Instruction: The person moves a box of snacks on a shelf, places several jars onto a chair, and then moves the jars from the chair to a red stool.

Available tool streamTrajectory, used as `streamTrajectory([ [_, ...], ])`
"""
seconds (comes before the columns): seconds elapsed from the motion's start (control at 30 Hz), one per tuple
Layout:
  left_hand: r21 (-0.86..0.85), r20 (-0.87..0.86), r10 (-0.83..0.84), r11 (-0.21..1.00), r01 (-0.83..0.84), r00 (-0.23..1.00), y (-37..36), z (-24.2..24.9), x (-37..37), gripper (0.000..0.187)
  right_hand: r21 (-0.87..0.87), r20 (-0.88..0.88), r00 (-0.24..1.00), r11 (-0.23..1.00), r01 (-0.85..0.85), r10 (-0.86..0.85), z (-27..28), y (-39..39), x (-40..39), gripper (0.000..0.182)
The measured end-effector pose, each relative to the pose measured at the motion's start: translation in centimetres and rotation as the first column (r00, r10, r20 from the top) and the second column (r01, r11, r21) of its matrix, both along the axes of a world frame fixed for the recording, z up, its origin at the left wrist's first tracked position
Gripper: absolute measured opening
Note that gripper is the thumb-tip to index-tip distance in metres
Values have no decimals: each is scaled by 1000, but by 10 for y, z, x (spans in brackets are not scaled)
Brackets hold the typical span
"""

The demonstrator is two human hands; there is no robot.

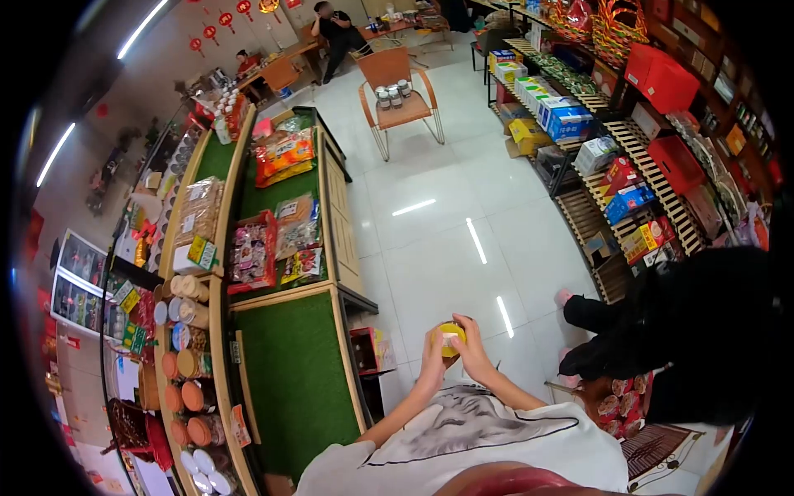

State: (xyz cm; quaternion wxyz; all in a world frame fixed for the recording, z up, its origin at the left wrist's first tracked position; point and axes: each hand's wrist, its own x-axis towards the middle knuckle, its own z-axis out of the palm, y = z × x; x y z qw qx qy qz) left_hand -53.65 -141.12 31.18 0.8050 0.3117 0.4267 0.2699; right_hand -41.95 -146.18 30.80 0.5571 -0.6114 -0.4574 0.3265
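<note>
A small round container with a yellow lid is held between both hands in front of the white shirt. My left hand wraps round its left side. Around its right side curl the fingers of my right hand, and the thumbs rest near the lid. The hands partly hide the container's body. Beneath them are the shiny floor tiles.
At left, a shelf unit has a green mat, snack bags and lidded jars. A chair holds several jars. Boxed goods line the right shelves. A person in black stands close at right.
</note>
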Motion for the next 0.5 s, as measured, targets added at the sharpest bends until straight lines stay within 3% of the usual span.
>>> streamTrajectory([
  [0.17, -133, 26, 40, 990, -36, 999, 78, -20, 11, 38, -43, 44, 999, 999, -12, 14, -28, 71, 7, 57],
  [0.27, -101, 104, 165, 983, -155, 981, 135, -31, 10, 36, -11, 210, 968, 991, -136, 135, -21, 133, 11, 57],
  [0.4, -161, 142, 318, 942, -295, 937, 216, -3, 6, 32, 1, 336, 902, 957, -289, 272, -2, 225, 12, 56],
  [0.5, -23, 144, 339, 940, -339, 930, 275, -5, 2, 37, 37, 332, 880, 927, -373, 341, 10, 285, 13, 57],
])
